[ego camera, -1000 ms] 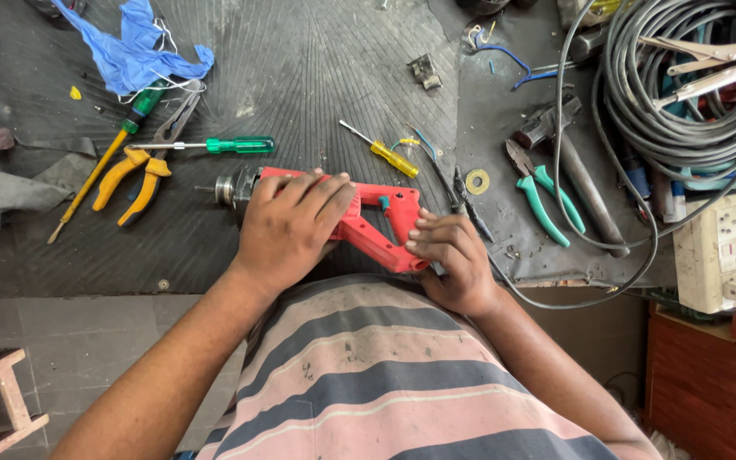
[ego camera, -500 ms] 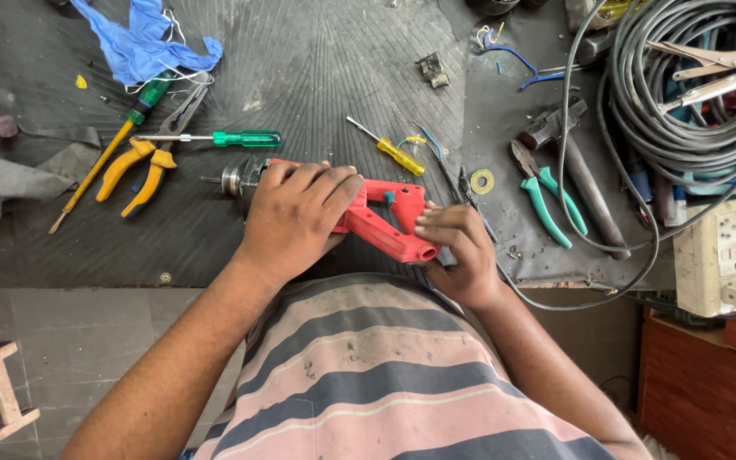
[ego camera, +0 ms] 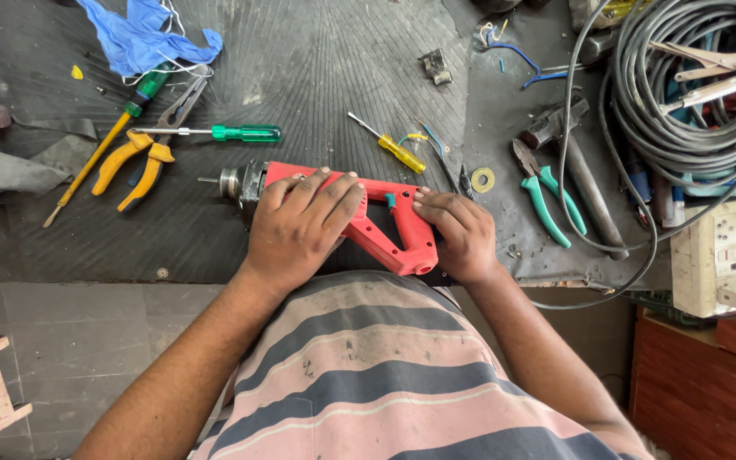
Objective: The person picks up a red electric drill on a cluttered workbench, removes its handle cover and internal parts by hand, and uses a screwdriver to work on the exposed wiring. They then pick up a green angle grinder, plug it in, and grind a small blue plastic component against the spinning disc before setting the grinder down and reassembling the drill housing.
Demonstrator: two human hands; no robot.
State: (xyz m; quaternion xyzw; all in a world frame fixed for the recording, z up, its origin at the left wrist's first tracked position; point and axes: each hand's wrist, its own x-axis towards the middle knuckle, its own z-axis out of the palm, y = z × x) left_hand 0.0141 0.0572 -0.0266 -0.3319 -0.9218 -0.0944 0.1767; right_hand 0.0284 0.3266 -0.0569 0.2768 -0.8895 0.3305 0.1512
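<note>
Fingers [ego camera: 321,192] of the left hand [ego camera: 300,230] are spread flat over the red plastic drill [ego camera: 368,223]. Its looped handle is gripped by the right hand [ego camera: 462,234] at mid-frame on the ribbed black mat [ego camera: 317,68].

From my remote seat I see both forearms bare, with no sleeve, watch or bracelet showing from elbow down to either hand. The left hand [ego camera: 300,230] and the right hand [ego camera: 462,237] wear no gloves and no rings, and the fingernails are short and pale. Below the hands, between the two forearms, the person's shirt [ego camera: 385,375] fills the lower frame: broad horizontal stripes of salmon pink and dark grey-blue, split by thin cream lines, flecked with small dark smudges.
</note>
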